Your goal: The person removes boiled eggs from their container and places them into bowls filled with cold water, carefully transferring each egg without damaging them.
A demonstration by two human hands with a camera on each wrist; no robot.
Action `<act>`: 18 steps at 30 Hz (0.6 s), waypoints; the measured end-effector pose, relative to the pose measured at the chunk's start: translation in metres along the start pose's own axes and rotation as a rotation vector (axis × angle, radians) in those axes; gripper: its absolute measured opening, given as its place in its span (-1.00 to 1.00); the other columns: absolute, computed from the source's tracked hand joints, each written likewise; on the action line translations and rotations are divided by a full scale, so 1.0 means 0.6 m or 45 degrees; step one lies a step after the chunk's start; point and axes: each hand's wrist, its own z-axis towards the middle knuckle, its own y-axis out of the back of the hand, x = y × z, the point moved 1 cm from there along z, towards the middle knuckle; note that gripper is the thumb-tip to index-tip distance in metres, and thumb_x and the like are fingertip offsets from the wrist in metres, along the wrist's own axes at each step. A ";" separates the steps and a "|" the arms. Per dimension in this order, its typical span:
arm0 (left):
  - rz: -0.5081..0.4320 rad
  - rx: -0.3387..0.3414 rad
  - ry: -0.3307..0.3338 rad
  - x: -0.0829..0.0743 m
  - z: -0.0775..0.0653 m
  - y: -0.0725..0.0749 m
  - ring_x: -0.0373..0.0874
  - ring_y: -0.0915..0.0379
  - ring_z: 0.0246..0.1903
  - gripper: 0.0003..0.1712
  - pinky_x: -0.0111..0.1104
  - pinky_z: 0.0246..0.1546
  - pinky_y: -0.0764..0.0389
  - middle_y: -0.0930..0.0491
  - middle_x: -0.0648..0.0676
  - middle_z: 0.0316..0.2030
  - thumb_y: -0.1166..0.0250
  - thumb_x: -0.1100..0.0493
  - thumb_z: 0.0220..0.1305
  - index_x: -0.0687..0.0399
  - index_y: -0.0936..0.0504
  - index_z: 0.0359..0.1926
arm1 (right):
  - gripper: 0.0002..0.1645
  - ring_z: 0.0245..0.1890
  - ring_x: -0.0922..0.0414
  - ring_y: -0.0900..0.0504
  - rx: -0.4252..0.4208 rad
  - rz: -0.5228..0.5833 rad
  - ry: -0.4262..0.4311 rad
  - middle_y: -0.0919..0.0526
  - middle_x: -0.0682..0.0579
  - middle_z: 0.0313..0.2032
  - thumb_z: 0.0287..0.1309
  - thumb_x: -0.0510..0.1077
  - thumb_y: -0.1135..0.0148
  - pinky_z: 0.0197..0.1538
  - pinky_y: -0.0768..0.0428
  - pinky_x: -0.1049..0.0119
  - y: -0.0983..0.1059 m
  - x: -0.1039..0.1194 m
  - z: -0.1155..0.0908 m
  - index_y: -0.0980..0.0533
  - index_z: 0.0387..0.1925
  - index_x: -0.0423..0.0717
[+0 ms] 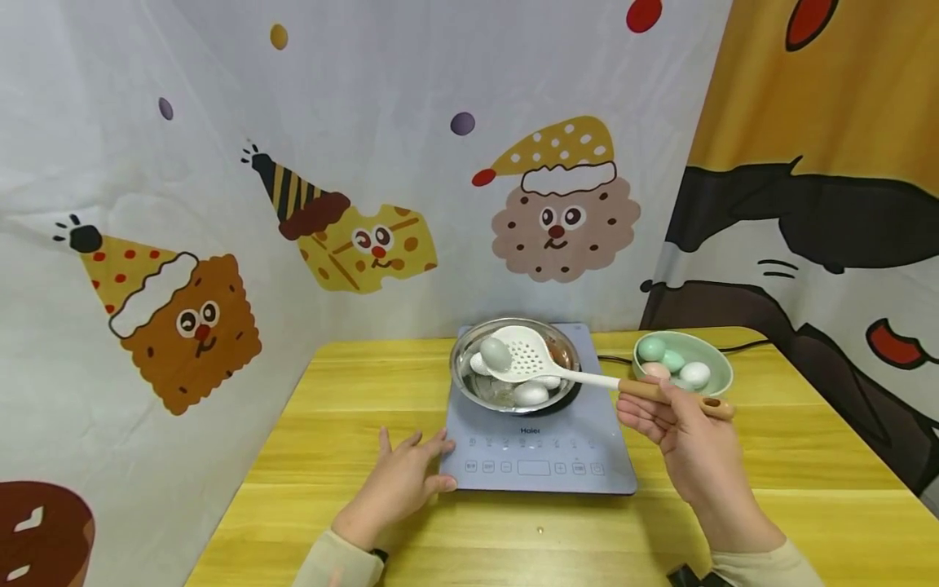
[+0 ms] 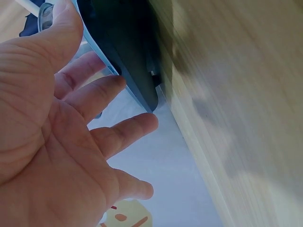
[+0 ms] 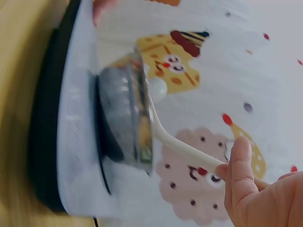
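My right hand point(image 1: 693, 452) grips the wooden handle of a white slotted spoon point(image 1: 530, 350). On the spoon's head, over the metal pan point(image 1: 477, 393), lies a pale greenish egg point(image 1: 495, 355); the right wrist view shows this egg point(image 3: 157, 89) just above the pan's rim. White eggs point(image 1: 531, 395) sit in the pan below, partly hidden by the spoon. The pan stands on an induction cooktop point(image 1: 539, 452). With its fingers spread, my left hand point(image 1: 399, 485) touches the cooktop's left edge; its fingers point(image 2: 137, 126) show along that edge in the left wrist view.
A light green bowl point(image 1: 715, 355) with several green, pinkish and white eggs stands right of the cooktop. A black cord point(image 1: 614, 359) runs behind it. The wooden table point(image 1: 337, 408) meets a cartoon-printed curtain point(image 1: 381, 122) at the back and sides.
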 end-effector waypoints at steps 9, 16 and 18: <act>-0.012 -0.011 0.000 -0.004 0.000 0.003 0.49 -0.41 0.43 -0.28 0.65 0.45 0.30 -0.53 0.09 0.47 -0.51 -0.12 0.22 0.00 -0.64 0.36 | -0.73 -0.16 -0.08 -0.90 -0.306 0.290 0.050 -0.86 -0.24 -0.10 0.60 -0.15 -0.17 -0.11 -0.83 0.09 0.093 0.060 -0.010 -0.66 0.03 -0.26; -0.025 -0.006 0.006 -0.007 -0.002 0.004 0.48 -0.42 0.42 -0.28 0.66 0.45 0.28 -0.53 0.08 0.47 -0.51 -0.13 0.22 0.00 -0.64 0.36 | -0.72 -0.39 -0.01 -0.90 -1.000 0.308 0.141 -0.89 -0.09 -0.25 0.38 -0.13 -0.45 -0.39 -0.82 0.15 0.172 0.093 -0.029 -0.65 0.04 -0.15; -0.030 -0.007 0.014 -0.007 -0.003 0.004 0.47 -0.42 0.43 -0.28 0.65 0.45 0.27 -0.53 0.08 0.47 -0.51 -0.12 0.22 0.00 -0.64 0.36 | -0.72 -0.44 0.08 -0.89 -1.107 0.224 0.177 -0.89 -0.01 -0.27 0.42 -0.11 -0.41 -0.43 -0.80 0.24 0.185 0.096 -0.032 -0.63 0.06 -0.11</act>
